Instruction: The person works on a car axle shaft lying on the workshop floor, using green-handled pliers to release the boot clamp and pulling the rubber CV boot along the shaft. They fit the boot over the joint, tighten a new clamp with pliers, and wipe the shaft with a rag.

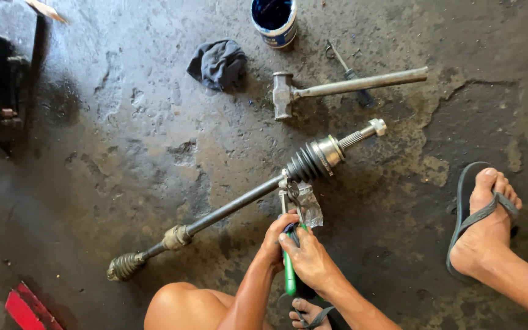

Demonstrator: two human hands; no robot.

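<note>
Head view, looking down at a stained concrete floor (123, 122). Fingers of the right hand (308, 261) are curled tight around the green handles of a pair of pliers (289, 269); fingers of the left hand (274, 241) are pressed together against the same handles just above. The plier tips are set at the clamp where the ribbed black rubber boot (305, 162) meets the shaft of a drive axle (233, 205), which lies slantwise across the floor, splined end up right. A scrap of clear plastic (310, 205) is seen just below the boot. Beyond the axle a steel hammer (337, 88) lies flat, with a thin tool (346, 67) crossing under its handle. A crumpled dark rag (218, 64) is near the hammer head. A round can (274, 21), white and blue outside, dark blue inside, stands at the top edge. A foot in a sandal (484, 220) rests at right.
</note>
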